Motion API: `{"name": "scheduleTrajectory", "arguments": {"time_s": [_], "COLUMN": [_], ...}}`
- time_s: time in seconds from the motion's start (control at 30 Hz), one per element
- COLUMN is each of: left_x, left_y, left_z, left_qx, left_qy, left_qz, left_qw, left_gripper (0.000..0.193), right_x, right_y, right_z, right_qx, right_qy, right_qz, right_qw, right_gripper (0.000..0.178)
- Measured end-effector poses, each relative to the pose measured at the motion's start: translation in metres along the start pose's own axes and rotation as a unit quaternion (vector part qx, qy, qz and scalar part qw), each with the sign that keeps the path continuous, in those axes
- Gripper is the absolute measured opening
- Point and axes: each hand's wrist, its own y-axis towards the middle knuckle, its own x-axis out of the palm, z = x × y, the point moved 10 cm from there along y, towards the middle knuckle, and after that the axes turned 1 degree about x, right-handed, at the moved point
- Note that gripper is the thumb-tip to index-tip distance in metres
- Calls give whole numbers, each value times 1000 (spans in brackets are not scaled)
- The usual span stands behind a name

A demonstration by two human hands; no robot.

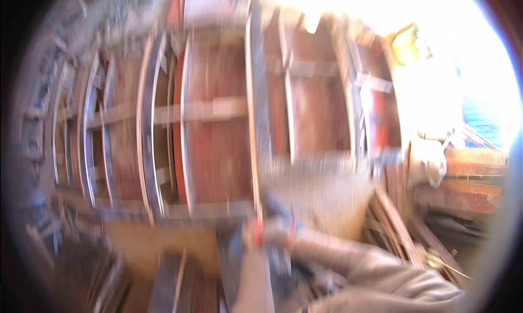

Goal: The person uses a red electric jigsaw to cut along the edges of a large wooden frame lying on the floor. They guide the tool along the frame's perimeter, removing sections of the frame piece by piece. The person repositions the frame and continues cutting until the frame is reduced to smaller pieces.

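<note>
Left hand and right hand were bunched by the lower end of the long bar (their grip couldn't be told through blur!); pinching could be caused by sudden shifting.

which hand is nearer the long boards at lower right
Right. The right hand is to the left of the long boards; the left hand is farther left of them. Both hands are blurred.
</note>
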Motion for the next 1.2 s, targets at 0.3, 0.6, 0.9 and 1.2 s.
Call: {"name": "scheduleTrajectory", "arguments": {"time_s": [0.3, 0.6, 0.9, 1.2], "left_x": [-74, -97, -78, 10], "left_y": [106, 119, 85, -43], "left_z": [-7, -14, -16, -24], "left_qx": [-298, -285, -268, -298], "left_qy": [-804, -798, -835, -896], "left_qz": [12, -17, -34, 3], "left_qw": [515, 530, 479, 329], "left_gripper": [26, 29, 33, 39], "right_x": [-74, -66, -28, 66], "right_y": [36, 44, 39, -11], "right_z": [61, 62, 25, -29], "right_qx": [54, 63, 77, 51], "right_qy": [47, 66, 76, 15], "right_qz": [3, -5, -16, -72], "right_qw": [997, 996, 994, 996], "right_gripper": [19, 18, 18, 18]}}
